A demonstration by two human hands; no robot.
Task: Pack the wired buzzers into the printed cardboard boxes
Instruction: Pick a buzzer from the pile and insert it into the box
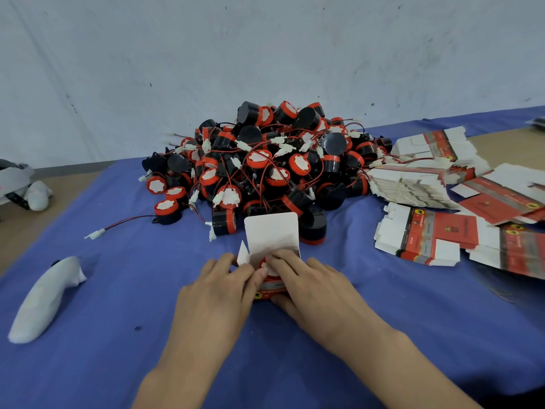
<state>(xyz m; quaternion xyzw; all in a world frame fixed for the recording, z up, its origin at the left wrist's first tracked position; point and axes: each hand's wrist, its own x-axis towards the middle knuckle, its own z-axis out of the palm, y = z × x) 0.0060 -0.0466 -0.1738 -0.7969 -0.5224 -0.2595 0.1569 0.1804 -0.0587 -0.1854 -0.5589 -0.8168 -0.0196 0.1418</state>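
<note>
buzzer pile [265, 160] behind open box [272, 240], flat boxes [424, 237] right

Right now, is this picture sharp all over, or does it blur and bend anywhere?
Head view: the buzzer pile is sharp; the flat boxes at the right edge smear; the blue cloth bows from the wide lens; light is soft and even, no glare, a faint shadow beside the white fabric bundle.

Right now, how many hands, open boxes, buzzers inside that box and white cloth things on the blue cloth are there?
Hands: 2, left hand and right hand
Open box: 1
Boxed buzzer: 1
White cloth thing on the blue cloth: 1
Total: 5
The pile of loose buzzers is too tangled to count.
</note>
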